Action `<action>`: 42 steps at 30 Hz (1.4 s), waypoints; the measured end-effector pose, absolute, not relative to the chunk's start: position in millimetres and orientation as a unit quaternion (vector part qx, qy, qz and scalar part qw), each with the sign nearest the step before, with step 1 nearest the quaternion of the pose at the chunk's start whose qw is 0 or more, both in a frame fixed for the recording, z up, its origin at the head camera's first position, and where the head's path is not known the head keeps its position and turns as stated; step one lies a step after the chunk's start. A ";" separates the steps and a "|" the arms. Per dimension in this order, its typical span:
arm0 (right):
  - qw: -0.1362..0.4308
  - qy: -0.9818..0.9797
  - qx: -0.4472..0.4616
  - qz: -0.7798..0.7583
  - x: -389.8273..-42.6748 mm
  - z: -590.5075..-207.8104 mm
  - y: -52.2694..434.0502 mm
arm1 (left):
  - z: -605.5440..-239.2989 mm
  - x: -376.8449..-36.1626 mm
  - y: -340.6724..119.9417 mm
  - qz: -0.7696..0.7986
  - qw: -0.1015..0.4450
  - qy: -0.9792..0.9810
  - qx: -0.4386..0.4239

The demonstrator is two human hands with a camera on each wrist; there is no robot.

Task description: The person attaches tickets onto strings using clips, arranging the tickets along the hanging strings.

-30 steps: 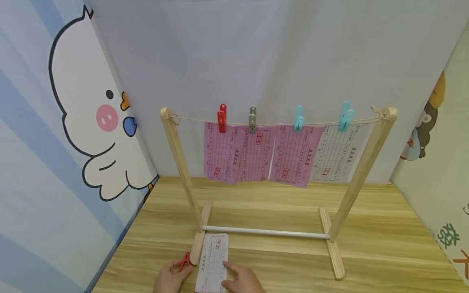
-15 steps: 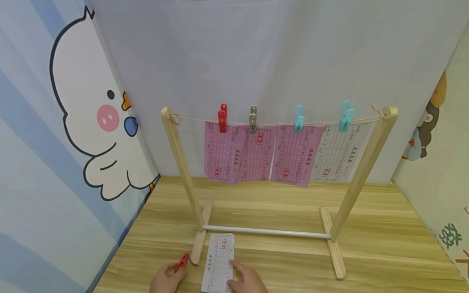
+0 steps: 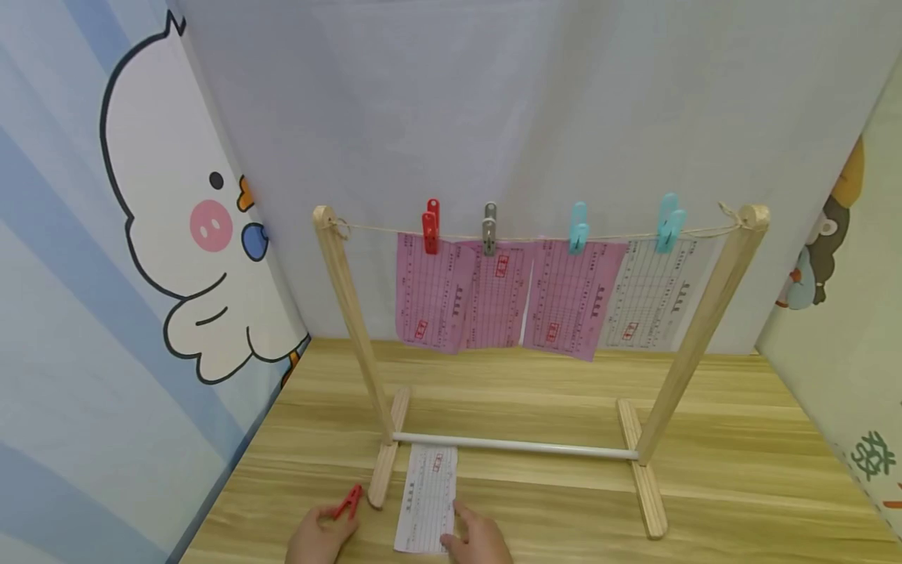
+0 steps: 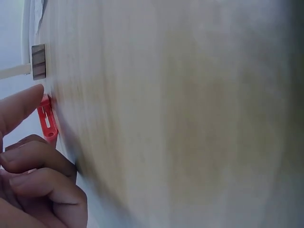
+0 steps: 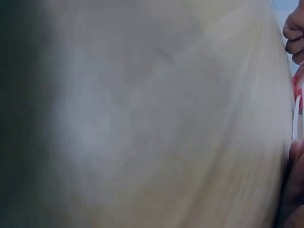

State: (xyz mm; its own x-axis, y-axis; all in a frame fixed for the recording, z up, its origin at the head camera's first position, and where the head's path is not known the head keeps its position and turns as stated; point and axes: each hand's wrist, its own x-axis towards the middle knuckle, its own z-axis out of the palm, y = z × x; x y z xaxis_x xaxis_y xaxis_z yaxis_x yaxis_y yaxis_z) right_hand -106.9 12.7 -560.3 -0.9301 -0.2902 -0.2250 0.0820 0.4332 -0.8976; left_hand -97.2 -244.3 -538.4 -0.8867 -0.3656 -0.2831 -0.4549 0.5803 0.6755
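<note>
My left hand is at the table's front left and pinches a red clothespin between thumb and finger. In the left wrist view that clothespin shows close to the tabletop. A white printed slip of paper with a red stamp lies to its right, with its far end at the white rod. My right hand holds the slip by its right edge, thumb and forefinger spaced along it. At the right wrist view's edge, the slip's pale edges rise by the fingertips.
A wooden stand carries a string between two posts, with a white rod low across it. Pink slips and a white slip hang from red, grey and light blue clothespins. Wooden feet rest on the table.
The right hand and the slip have shifted right, and the slip's near end has moved farther from me. The left hand has drawn slightly left, away from the slip, keeping the red clothespin.
</note>
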 end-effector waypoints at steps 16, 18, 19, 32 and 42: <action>0.158 0.831 -0.027 -0.533 -107.3 -559.3 12.1 | -543.1 -96.3 -247.5 0.381 0.063 0.891 -0.238; 0.150 0.832 -0.030 -0.534 -107.1 -559.5 11.8 | -543.5 -95.9 -247.0 0.397 0.060 0.881 -0.251; 0.148 0.832 -0.028 -0.534 -107.0 -559.4 11.6 | -543.4 -95.6 -246.8 0.405 0.056 0.876 -0.255; 0.122 0.849 -0.012 -0.514 -104.3 -562.2 13.0 | -530.0 -100.0 -244.2 0.476 0.028 0.828 -0.294; 0.151 0.784 0.044 -0.601 -108.5 -556.8 4.3 | -515.7 -102.9 -236.7 0.501 0.001 0.812 -0.298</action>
